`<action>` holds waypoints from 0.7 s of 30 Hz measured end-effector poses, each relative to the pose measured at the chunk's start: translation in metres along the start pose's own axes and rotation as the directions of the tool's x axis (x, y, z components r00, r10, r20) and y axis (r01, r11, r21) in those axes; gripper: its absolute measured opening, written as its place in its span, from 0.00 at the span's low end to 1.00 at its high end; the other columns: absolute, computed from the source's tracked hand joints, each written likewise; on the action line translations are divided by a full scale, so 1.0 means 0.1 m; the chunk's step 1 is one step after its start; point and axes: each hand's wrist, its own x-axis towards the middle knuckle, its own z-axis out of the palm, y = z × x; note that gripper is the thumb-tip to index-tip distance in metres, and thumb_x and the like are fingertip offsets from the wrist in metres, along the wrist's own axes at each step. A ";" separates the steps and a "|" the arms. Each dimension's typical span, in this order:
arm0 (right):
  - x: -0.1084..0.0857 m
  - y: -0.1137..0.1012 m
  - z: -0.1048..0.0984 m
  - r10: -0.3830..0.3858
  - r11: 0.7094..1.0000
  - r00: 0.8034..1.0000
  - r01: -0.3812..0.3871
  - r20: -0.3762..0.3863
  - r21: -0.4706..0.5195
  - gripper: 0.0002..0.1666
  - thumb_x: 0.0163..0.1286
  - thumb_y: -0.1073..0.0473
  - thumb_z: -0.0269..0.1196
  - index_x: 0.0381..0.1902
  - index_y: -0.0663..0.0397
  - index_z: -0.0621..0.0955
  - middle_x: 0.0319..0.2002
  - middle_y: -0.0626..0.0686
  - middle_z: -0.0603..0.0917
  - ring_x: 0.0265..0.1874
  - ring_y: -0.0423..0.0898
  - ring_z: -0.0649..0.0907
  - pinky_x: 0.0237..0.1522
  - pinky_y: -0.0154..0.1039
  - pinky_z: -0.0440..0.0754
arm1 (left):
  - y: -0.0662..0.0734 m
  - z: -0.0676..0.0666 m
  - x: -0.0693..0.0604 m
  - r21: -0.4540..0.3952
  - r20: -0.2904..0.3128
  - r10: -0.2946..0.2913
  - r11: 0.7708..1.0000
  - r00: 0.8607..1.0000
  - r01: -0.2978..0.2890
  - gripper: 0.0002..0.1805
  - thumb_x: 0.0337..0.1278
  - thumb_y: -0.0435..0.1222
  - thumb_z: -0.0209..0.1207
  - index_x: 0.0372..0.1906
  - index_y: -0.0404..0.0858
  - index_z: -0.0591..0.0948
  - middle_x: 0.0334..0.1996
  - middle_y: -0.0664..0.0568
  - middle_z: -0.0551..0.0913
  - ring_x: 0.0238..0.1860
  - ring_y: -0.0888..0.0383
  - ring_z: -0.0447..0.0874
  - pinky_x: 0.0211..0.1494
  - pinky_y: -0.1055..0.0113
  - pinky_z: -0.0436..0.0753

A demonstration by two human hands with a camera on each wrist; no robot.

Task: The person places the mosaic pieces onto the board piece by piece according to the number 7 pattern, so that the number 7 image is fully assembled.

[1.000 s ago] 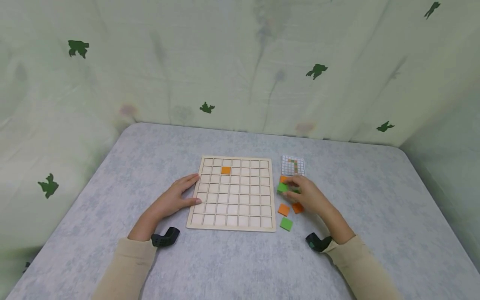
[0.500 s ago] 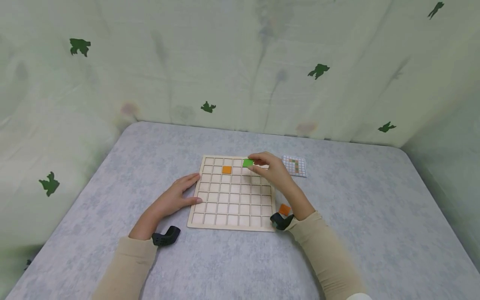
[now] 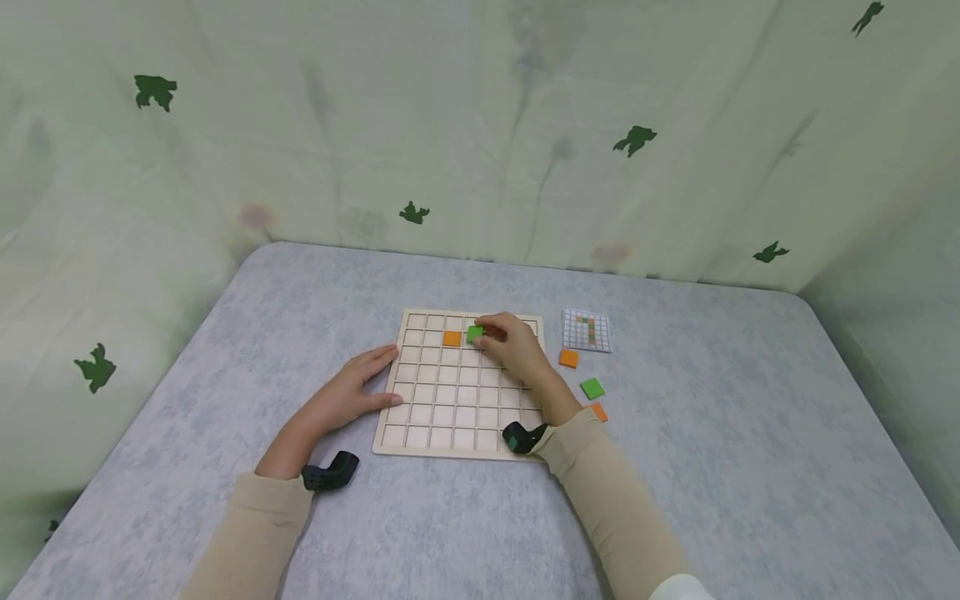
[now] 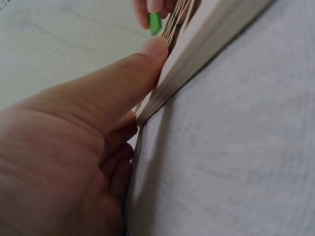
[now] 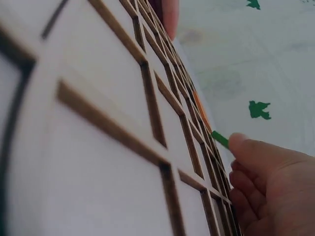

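My right hand pinches a green square tile between thumb and fingers, just over the wooden grid board. In the right wrist view the same green tile sticks out tilted from the fingertips, near the board's surface. One orange tile lies in a cell of the second row, left of the green one. At the board's left edge rests my left hand, its fingers extended in the head view. The left wrist view has the thumb against the board's rim; the other fingers are partly hidden.
Right of the board lie an orange tile, a green tile and another orange tile, partly covered by the right sleeve. Behind them is a small card printed with a coloured grid. A patterned curtain hangs behind the table.
My right hand has gone from the loose tiles to the board with a green tile, then slid further left towards the placed orange tile. The left hand has stayed put.
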 end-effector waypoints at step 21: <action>-0.13 -0.24 -0.19 -0.018 1.000 0.998 0.019 0.054 -0.015 0.31 0.62 0.56 0.61 0.62 0.54 0.68 0.56 0.52 0.71 0.53 0.46 0.70 0.54 0.41 0.69 | 0.02 0.01 -0.02 -0.020 -0.003 0.006 1.000 1.000 -0.006 0.46 0.48 0.50 0.62 0.68 0.34 0.55 0.67 0.41 0.52 0.66 0.41 0.44 0.63 0.45 0.50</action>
